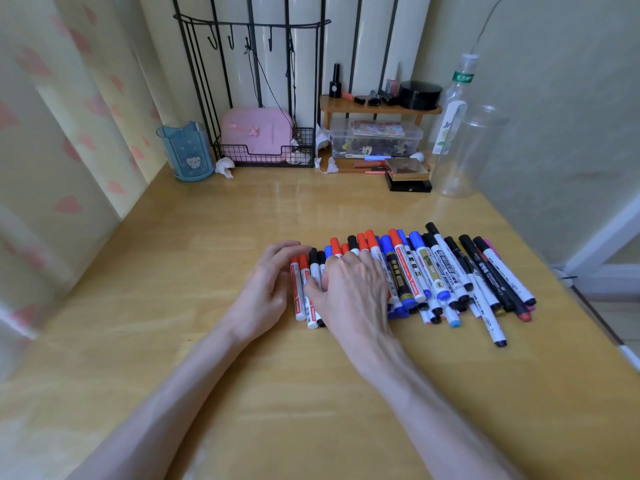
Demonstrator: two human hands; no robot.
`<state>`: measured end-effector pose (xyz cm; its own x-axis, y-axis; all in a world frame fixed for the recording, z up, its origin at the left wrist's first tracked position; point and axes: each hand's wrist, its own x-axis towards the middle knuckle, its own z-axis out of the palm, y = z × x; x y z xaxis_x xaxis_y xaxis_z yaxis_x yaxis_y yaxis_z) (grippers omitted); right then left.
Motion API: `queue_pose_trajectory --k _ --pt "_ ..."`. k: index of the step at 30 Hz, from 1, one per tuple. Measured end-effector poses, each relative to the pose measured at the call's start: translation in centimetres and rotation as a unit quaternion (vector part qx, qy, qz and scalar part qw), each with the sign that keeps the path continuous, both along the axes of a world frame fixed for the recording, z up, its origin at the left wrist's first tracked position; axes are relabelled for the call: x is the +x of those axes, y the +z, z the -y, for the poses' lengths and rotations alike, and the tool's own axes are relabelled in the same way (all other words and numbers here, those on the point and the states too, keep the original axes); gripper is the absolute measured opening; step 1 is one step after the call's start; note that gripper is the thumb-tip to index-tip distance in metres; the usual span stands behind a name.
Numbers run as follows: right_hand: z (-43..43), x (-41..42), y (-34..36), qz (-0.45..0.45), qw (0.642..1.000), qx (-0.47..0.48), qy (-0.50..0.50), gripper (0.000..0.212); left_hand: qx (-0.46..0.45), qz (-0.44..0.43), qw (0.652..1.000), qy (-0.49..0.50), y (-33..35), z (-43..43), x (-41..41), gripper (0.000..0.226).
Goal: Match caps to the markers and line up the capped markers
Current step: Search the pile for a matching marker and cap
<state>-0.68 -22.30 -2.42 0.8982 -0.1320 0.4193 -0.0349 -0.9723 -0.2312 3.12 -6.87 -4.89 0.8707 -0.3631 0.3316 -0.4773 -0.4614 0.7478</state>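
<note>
Squaring up the row of markers (420,268) right of centre on the counter (207,254); left grip (266,285) cups the row's left end, fingers relaxed, holding nothing; right grip (349,289) lies flat across the barrels, pressing; best to nudge sideways gently and level the caps; the right-hand markers overlap untidily.

You have a single view, from a wide-angle camera worn on your head. It faces forward and down over the desk (207,237), toward its far edge. Your left hand (266,289) and right hand (349,292) sit near the frame's middle, close below the lens. The desk's left and right edges both show.
</note>
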Motion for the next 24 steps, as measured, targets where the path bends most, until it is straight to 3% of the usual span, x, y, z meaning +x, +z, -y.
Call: queue_pose_trajectory --k 11,24 --pt "1.7 -0.5 0.2 0.031 0.999 0.030 0.005 0.035 -0.070 -0.010 0.997 0.018 -0.1 0.0 0.0 0.053" --pt "2.3 -0.4 0.0 0.038 0.998 0.056 0.007 0.026 -0.059 0.021 0.998 0.015 -0.7 0.3 0.1 0.057"
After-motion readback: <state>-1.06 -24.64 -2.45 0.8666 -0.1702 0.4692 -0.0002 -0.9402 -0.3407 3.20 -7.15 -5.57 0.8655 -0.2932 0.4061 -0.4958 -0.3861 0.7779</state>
